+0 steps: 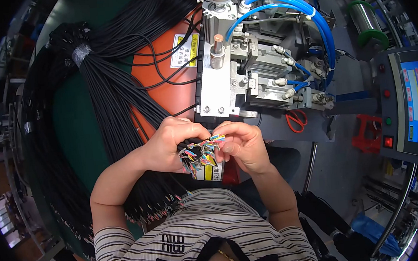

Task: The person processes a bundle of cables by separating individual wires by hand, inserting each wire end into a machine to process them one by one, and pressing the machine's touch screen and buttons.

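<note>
My left hand [170,139] is closed around a bundle of black cables, whose stripped ends [202,156] fan out in red, blue, yellow and white wires in front of my body. At the right side of this bundle, the thumb and fingers of my right hand [245,145] pinch a small group of coloured wire ends [217,139]. Just beyond both hands stands a metal machine fixture [216,93] with a flat silver plate. Part of a yellow and white label [209,172] shows below the wires. My left palm hides much of the held cables.
A large tied bundle of black cables [113,96] lies on the left over a green table [73,116] and an orange surface [171,91]. Blue air hoses [327,38] arch above the cylinders. Red-handled scissors [296,120] lie right; a control screen [416,107] stands far right.
</note>
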Demonstrator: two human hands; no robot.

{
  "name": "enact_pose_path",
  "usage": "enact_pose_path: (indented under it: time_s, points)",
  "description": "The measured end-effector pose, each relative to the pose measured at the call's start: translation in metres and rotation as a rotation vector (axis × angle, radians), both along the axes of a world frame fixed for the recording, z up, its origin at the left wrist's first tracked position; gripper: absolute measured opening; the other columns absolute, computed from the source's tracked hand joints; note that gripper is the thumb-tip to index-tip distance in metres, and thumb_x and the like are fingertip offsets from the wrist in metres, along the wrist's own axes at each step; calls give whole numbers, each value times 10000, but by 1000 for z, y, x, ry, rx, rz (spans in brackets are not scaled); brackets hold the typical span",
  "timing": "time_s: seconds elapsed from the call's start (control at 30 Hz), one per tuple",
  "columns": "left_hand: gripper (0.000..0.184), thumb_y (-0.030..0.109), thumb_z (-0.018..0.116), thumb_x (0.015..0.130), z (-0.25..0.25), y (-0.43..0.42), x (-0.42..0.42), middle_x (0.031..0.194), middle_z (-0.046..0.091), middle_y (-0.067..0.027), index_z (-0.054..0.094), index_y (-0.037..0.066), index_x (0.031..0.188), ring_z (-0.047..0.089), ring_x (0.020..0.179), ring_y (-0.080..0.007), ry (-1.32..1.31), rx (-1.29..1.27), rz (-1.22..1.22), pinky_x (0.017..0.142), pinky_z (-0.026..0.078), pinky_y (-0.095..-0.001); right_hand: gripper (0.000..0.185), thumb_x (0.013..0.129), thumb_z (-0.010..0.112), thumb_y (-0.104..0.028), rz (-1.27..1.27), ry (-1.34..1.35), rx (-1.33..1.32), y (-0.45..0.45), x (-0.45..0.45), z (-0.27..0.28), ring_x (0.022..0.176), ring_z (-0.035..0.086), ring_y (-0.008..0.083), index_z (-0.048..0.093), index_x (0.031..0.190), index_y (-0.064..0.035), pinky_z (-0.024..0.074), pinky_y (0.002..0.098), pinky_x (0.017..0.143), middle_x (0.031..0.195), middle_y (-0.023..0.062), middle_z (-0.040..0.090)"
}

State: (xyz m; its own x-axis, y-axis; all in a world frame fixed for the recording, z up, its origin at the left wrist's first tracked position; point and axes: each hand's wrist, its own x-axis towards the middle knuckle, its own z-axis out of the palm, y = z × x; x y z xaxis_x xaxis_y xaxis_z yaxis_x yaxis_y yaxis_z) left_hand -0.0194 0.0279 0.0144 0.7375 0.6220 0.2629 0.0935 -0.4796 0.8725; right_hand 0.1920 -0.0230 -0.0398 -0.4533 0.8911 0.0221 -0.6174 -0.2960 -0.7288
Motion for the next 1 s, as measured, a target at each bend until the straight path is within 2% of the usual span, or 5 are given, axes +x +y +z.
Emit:
enact_pose_path:
  time_s: [0.07, 0.17, 0.27, 0.57, 1.0]
  points:
    - [371, 166, 813, 599, 1, 0, -2, 795, 674, -52, 652, 53, 914, 655, 705, -233, 28, -64, -7, 652, 481, -314, 218, 883, 638, 23, 7, -9, -21, 0, 0, 1, 774, 662, 148, 626, 1099, 47, 499, 212, 611, 984, 105, 635]
    - [243, 135, 733, 697, 1, 0, 1, 734, 652, -74, 643, 5, 882, 645, 634, -220, -5, 7, 10, 594, 482, -313, 212, 887, 641, 5, 17, -11, -23, 1, 1, 3, 768, 661, 148, 626, 1095, 44, 494, 210, 607, 978, 100, 639]
    - [248, 147, 739, 697, -1, 0, 2, 737, 655, -78, 641, 4, 874, 655, 645, -225, 22, 30, 1, 599, 485, -316, 212, 893, 640, -12, 19, 24, -24, 2, 1, 1, 765, 662, 147, 626, 1098, 42, 493, 211, 608, 973, 98, 646]
    - [371, 165, 811, 596, -1, 0, -1, 778, 672, -49, 654, 55, 914, 652, 689, -232, 44, -57, -14, 644, 478, -314, 233, 875, 658, -10, 70, 1, -97, 3, 5, 0, 747, 668, 136, 625, 1100, 41, 496, 201, 613, 943, 96, 673]
    - [378, 131, 793, 576, 4, 5, -5, 760, 659, -75, 647, 27, 909, 647, 687, -247, 59, -107, -65, 646, 476, -315, 219, 859, 677, 9, 95, -25, -33, 6, 4, 2, 725, 676, 135, 657, 1075, 40, 496, 203, 588, 949, 105, 675]
